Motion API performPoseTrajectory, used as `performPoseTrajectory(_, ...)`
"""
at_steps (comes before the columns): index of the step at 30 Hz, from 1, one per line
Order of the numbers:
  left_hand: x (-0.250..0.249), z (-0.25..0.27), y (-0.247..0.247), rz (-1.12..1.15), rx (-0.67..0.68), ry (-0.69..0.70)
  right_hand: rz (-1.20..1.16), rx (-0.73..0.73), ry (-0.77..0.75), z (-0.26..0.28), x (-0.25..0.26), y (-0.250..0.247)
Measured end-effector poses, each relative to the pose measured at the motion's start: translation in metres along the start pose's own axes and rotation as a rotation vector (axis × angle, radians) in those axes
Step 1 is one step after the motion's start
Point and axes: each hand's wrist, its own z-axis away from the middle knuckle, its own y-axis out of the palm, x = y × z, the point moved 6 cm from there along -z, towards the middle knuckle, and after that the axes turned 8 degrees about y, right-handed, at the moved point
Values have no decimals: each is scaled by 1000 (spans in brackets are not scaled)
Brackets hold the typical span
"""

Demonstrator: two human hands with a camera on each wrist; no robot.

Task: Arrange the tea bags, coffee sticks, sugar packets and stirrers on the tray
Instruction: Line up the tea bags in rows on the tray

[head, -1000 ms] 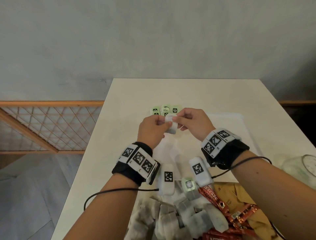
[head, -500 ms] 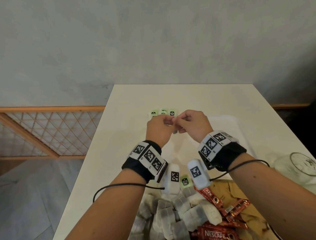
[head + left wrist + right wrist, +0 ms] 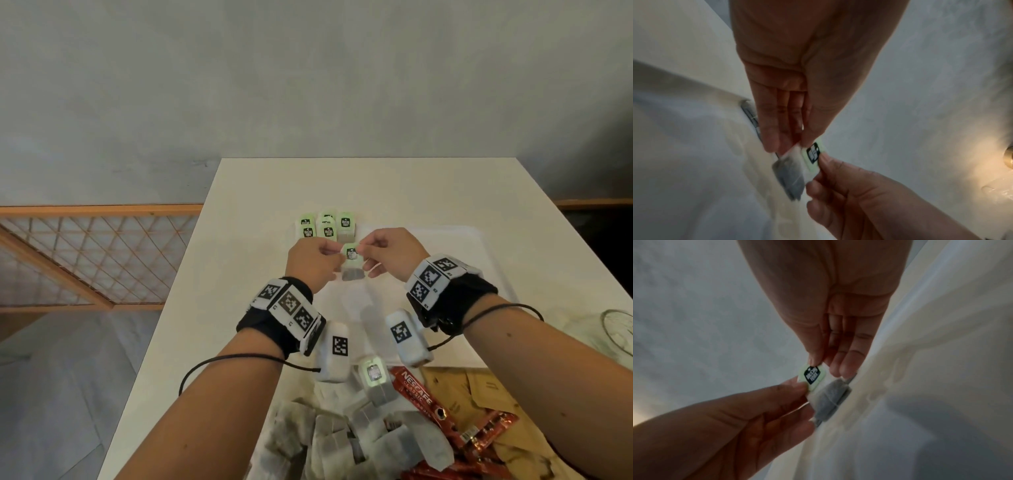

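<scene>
A white table (image 3: pixel 376 185) is standing against a grey wall; both the left hand (image 3: pixel 313 262) and right hand (image 3: pixel 390 251) are pinching one tea bag (image 3: pixel 352 265) over the tray (image 3: pixel 455 240), near the laid row (image 3: pixel 327 226). It is probably best lowering it flat, tag up, aligning with the row

Both hands (image 3: pixel 356 255) raised, fingers (image 3: pixel 777 129) pinching

Pale green tag (image 3: pixel 351 254) with a black logo, hanging over a grey-filled white tea bag (image 3: pixel 352 273). Same green-and-black tags on the far row (image 3: pixel 327 226), all on a white tray (image 3: pixel 479 246) and cream counter (image 3: pixel 342 185). Near right, red coffee sticks (image 3: pixel 416 394) with white lettering on tan packets (image 3: pixel 462 394).
</scene>
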Motion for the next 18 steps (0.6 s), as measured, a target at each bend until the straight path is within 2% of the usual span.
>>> performPoseTrajectory(6,14,-18,-26,-186,-61,-23,39,-95,88,-28,-13,-5)
performPoseTrajectory(14,26,-35,-40,-216,-89,-29,35,-192,35,-59,13,-2)
performPoseTrajectory(18,22,-34,-47,-218,-90,-27,64,-209,60,-62,17,0)
